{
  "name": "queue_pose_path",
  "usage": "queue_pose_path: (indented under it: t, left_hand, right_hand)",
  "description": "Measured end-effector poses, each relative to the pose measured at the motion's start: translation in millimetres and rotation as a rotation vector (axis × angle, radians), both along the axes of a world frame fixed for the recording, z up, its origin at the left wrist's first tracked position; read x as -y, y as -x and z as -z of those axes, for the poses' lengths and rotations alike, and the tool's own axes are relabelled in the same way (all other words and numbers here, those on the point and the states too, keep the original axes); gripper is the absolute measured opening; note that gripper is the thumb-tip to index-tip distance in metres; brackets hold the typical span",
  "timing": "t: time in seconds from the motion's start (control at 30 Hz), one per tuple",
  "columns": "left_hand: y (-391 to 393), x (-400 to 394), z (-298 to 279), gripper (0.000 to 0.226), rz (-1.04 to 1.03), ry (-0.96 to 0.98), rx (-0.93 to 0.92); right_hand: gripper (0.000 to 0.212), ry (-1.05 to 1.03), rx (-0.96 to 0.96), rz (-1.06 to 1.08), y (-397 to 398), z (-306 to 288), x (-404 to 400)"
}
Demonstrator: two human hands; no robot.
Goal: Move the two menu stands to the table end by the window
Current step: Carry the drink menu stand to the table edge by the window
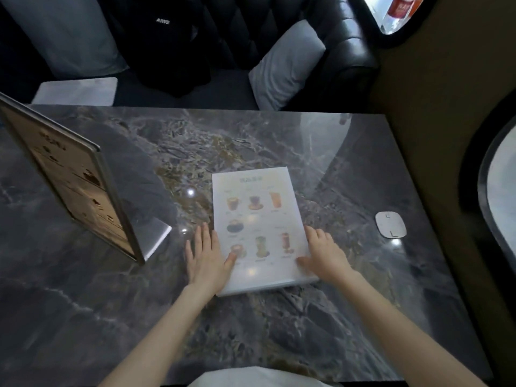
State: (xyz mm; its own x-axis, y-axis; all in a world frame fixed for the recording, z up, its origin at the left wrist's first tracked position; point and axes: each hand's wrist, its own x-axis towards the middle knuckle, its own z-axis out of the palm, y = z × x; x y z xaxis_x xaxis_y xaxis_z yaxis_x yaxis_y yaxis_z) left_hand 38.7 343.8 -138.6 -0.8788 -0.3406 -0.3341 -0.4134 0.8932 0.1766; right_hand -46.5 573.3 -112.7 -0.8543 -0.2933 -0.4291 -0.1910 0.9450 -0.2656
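A white menu stand [258, 219] printed with drink pictures lies flat at the middle of the dark marble table [279, 331]. My left hand [205, 256] rests against its lower left edge with the thumb on the sheet. My right hand [325, 254] holds its lower right edge, thumb on top and fingers along the side. A second menu stand [75, 188] in a metal frame stands upright on its base at the left of the table, apart from both hands.
A small white rounded device [390, 224] lies near the table's right edge. Beyond the far edge a black leather sofa [335, 46] carries a grey cushion [284, 65] and a black garment [167, 37]. Windows [499, 191] line the right wall.
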Motion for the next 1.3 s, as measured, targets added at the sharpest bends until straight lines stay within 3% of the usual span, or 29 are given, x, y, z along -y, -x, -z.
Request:
queue_pose_path:
  t: [0.17, 0.33, 0.5, 0.63, 0.9, 1.03, 1.13, 1.3]
  left_hand:
    - [2.4, -3.4, -1.8, 0.073, -0.150, -0.154, -0.020]
    - [7.3, -8.1, -8.8, 0.065, -0.293, -0.406, -0.012]
    - [13.8, -9.8, -15.7, 0.056, -0.355, -0.403, 0.006]
    - [16.6, -9.0, -21.6, 0.053, -0.349, -0.413, -0.005]
    - [33.6, -17.4, -47.8, 0.061, -0.316, -0.492, -0.297]
    - [53.0, -31.9, -63.9, 0.055, -0.272, -0.540, -0.444]
    - [72.9, -48.3, -73.4, 0.052, -0.251, -0.605, -0.473]
    - [102.7, -88.7, -75.7, 0.054, -0.163, -0.661, -0.453]
  right_hand:
    - [0.046, 0.207, 0.218, 0.228, 1.9, 12.6, -4.5]
    - [0.043, 0.274, 0.267, 0.305, 8.0, 14.7, -4.9]
    - [0.043, 0.248, 0.332, 0.299, 15.3, 7.8, -4.1]
    - [0.037, 0.361, 0.345, 0.333, 14.6, 1.5, -9.5]
    - [0.040, 0.547, 0.222, 0.312, 15.3, -15.1, -24.6]
    - [0.043, 0.679, 0.122, 0.337, 11.4, -23.4, -36.4]
    - [0.034, 0.761, 0.009, 0.371, 9.3, -25.2, -51.3]
    - [0.020, 0.796, -0.010, 0.411, 8.6, -21.9, -90.0]
